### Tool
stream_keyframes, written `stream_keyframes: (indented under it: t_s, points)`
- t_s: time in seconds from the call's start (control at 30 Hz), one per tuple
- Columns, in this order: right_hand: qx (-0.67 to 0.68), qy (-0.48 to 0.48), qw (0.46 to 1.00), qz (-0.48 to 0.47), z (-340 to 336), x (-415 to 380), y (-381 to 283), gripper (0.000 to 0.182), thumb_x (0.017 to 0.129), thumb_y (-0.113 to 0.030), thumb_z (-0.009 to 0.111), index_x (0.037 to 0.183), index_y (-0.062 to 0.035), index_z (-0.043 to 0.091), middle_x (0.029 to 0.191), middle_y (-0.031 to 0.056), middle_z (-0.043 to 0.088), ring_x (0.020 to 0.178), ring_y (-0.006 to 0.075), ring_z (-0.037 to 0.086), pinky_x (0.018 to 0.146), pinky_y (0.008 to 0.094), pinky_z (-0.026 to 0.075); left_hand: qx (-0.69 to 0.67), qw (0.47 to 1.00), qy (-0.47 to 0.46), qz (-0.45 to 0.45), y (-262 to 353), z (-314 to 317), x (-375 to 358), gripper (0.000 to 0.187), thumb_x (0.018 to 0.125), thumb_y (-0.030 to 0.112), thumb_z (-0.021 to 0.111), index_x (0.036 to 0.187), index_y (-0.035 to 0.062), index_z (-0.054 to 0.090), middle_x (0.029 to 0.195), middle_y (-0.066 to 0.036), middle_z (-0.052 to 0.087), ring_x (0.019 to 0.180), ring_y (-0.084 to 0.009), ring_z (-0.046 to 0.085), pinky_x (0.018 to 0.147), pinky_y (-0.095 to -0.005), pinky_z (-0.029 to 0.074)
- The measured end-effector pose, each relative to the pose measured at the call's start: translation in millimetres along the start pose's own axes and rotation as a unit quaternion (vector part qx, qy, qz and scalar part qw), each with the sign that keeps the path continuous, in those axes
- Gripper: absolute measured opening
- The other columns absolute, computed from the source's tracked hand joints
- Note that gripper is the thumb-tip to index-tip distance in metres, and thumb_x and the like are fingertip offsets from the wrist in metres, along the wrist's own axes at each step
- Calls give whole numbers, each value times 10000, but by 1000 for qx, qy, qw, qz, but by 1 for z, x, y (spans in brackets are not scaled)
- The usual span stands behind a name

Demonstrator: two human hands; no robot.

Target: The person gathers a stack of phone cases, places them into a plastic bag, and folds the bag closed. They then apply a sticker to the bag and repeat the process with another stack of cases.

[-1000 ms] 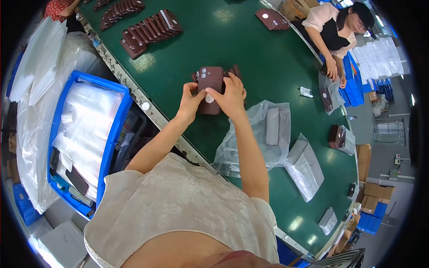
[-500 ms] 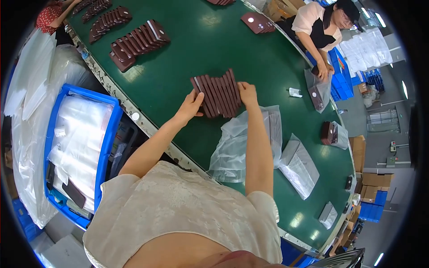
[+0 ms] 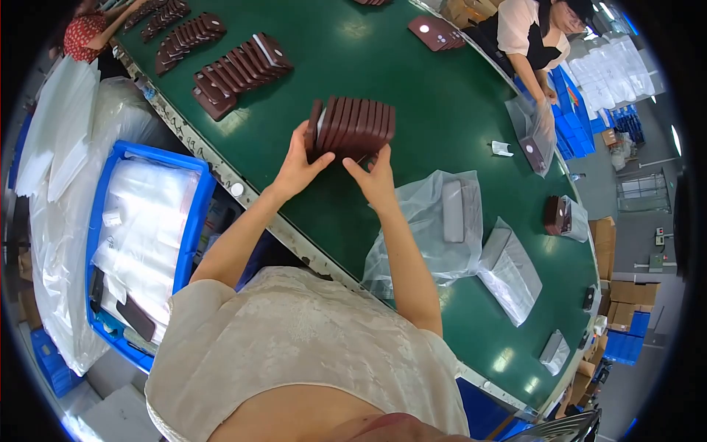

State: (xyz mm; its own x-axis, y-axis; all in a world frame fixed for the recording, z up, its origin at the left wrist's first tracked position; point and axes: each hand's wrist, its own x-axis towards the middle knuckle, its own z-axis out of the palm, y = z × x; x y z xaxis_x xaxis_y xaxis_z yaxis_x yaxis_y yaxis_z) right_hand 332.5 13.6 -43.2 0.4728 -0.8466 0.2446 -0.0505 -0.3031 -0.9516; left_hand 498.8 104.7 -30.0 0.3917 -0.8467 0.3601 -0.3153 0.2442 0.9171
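Note:
A row of thin brown plate-like pieces (image 3: 359, 127) with rounded corners stands on edge in front of me, a pale sliver showing near its left end. My left hand (image 3: 300, 166) grips that left end, thumb low in front and fingers along the outer side. At the lower right, my right hand (image 3: 375, 177) holds the row with the thumb apart from the fingers, whose tips are partly hidden. Right of my right forearm lies a clear plastic bag (image 3: 423, 195) with a grey block-shaped bundle (image 3: 454, 210). A wrapped grey bundle (image 3: 509, 269) rests beside it.
More rows of brown pieces (image 3: 243, 70) stand on the green table (image 3: 309, 44) at upper left. A blue crate (image 3: 193, 228) of clear bags is left of the table edge. Across the table, a co-worker (image 3: 530, 51) handles a bagged bundle (image 3: 532, 144). Another person (image 3: 85, 35) is at far left.
The row has turned from slanted to nearly level and its pieces sit more evenly. My right hand has moved from its right side down to its lower edge. The view has shifted slightly.

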Motion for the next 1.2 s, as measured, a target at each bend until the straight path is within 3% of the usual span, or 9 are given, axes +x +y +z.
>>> stream_keyframes:
  t_s: [0.13,0.23,0.33,0.47,0.63,0.77,0.93,1.13,1.2]
  points:
    - [-175,38,976,-121,18,0,-29,728,846,-337,765,1372,29,417,1225,221,578,1112,391,592,920,457,499,154,987,-9,-50,13,-16,-7,704,960,302,648,1479,31,257,1392,-244,493,1255,-345,539,1057,-421,432]
    - [-326,-29,942,69,10,-3,-70,705,897,-442,688,1364,28,447,1260,210,563,1127,381,586,965,441,474,224,953,-66,-195,55,-29,-1,722,978,371,604,1501,32,239,1376,-266,511,1252,-382,544,1042,-435,447]
    - [-315,-72,938,123,14,-13,-41,735,906,-494,645,1369,41,445,1251,221,564,1138,384,581,970,427,473,335,880,-121,-314,49,-34,5,751,991,450,542,1532,46,212,1364,-298,511,1250,-429,525,1006,-459,466]
    - [-246,-46,958,138,23,-14,-16,743,899,-448,665,1380,62,418,1252,232,561,1151,382,578,983,420,467,251,930,-144,-227,-23,-30,-2,819,975,484,560,1560,59,175,1368,-278,500,1243,-425,529,1002,-459,469]
    - [-57,83,995,-20,24,-34,-39,803,842,-304,745,1449,36,342,1282,237,519,1151,398,557,997,450,454,233,961,-90,-116,28,-23,-19,848,952,464,609,1562,68,173,1381,-255,482,1252,-425,519,1016,-445,463]
    - [-21,62,997,39,26,-47,-22,815,827,-195,754,1467,40,308,1295,240,506,1152,391,544,1021,447,434,125,991,-42,-26,16,-14,-31,912,914,454,672,1557,56,163,1404,-255,444,1267,-414,507,1025,-439,458]
    - [-208,70,972,-85,22,-42,-34,750,868,-226,715,1444,64,332,1307,233,525,1126,375,583,988,424,461,195,975,-44,-93,36,-15,-25,931,862,469,729,1500,9,231,1324,-261,535,1207,-416,565,993,-439,480]
    - [-248,-43,960,122,16,-36,-26,816,876,-390,661,1447,92,334,1303,260,505,1140,404,571,992,464,456,319,870,-198,-319,37,-23,-1,924,844,541,702,1448,-22,287,1205,-256,633,1121,-435,621,949,-455,507]
    - [-225,-38,962,153,18,-29,-19,847,871,-430,651,1448,100,331,1301,272,500,1142,411,567,995,474,453,315,878,-196,-301,31,-22,0,925,843,553,692,1448,-19,289,1218,-261,624,1122,-430,622,948,-459,506]
